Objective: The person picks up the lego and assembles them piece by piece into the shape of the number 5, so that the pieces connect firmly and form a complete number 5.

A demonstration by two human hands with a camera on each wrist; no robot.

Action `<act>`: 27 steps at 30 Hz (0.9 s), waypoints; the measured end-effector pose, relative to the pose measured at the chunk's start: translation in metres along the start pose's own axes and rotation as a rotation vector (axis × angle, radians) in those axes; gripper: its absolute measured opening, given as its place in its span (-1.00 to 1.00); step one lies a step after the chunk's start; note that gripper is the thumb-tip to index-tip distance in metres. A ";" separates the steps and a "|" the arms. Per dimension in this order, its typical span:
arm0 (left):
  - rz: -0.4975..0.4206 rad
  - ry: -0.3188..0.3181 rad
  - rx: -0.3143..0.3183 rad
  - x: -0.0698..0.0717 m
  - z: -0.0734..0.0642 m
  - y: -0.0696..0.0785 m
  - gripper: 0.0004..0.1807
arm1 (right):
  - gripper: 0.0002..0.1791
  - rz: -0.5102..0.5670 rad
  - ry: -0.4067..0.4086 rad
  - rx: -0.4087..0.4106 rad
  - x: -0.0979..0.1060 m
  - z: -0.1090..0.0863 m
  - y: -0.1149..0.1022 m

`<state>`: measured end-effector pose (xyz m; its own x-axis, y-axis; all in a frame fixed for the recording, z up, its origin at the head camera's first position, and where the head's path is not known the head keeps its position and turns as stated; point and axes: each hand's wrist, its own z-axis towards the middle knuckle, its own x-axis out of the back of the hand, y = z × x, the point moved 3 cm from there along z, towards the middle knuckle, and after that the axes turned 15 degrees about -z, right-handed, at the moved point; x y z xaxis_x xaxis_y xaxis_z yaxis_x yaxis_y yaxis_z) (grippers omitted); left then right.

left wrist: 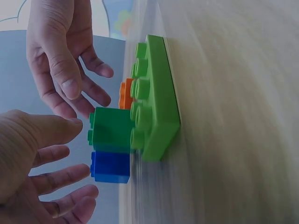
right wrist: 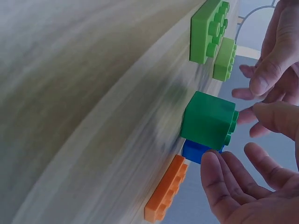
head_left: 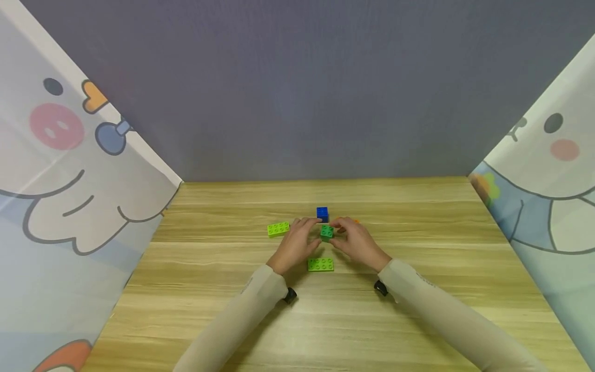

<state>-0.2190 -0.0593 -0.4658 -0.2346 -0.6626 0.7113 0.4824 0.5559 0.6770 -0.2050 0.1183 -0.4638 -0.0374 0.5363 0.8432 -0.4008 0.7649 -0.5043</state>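
Observation:
A dark green square brick (head_left: 327, 233) with studs on top stands on the table between the two hands. My left hand (head_left: 295, 242) is on its left side, fingers spread and slightly bent, thumb toward the near side. On the other side my right hand (head_left: 360, 243) curves loosely about it. Both wrist views show gaps between the fingertips and the dark green brick (right wrist: 209, 120), so neither hand grips it. A blue square brick (head_left: 322, 214) stands just beyond. Beside the right fingers lies an orange brick (right wrist: 166, 189), mostly hidden by that hand in the head view.
One lime green long brick (head_left: 321, 264) lies in front of the hands, between the wrists. Another lime green brick (head_left: 278, 229) is left of the left hand. The wooden table (head_left: 395, 206) meets a grey panel (head_left: 325, 103) at the back, with cartoon-printed sheets at both sides.

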 end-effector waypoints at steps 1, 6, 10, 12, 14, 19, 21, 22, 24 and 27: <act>-0.002 -0.004 -0.004 -0.001 0.002 0.001 -0.41 | -0.59 -0.003 0.000 0.000 0.000 0.000 0.001; 0.002 -0.008 -0.004 -0.008 0.010 0.002 -0.48 | -0.56 -0.010 -0.007 -0.019 0.001 -0.001 0.000; 0.025 -0.012 0.019 -0.012 0.014 0.002 -0.58 | -0.54 -0.013 -0.014 -0.023 0.001 -0.001 -0.002; 0.035 -0.014 0.031 -0.013 0.015 0.002 -0.60 | -0.53 -0.013 -0.020 -0.028 0.001 -0.002 -0.002; 0.040 -0.015 0.035 -0.014 0.016 0.002 -0.61 | -0.53 -0.014 -0.024 -0.034 0.001 -0.003 -0.002; 0.046 -0.023 0.029 -0.016 0.019 0.002 -0.55 | -0.55 -0.020 -0.038 -0.035 0.002 -0.008 -0.001; 0.055 -0.026 0.032 -0.017 0.020 0.001 -0.50 | -0.57 -0.019 -0.047 -0.031 0.003 -0.011 -0.001; 0.059 -0.027 0.035 -0.018 0.020 0.000 -0.48 | -0.58 -0.021 -0.051 -0.026 0.002 -0.012 0.000; 0.069 -0.031 0.042 -0.018 0.021 0.000 -0.49 | -0.61 -0.022 -0.058 -0.015 0.002 -0.015 0.000; 0.082 -0.036 0.045 -0.019 0.021 -0.001 -0.56 | -0.65 -0.024 -0.073 -0.002 0.001 -0.018 0.000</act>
<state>-0.2330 -0.0365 -0.4758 -0.2264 -0.5961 0.7704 0.4634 0.6298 0.6235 -0.1883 0.1251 -0.4659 -0.0942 0.4908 0.8662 -0.4003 0.7779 -0.4843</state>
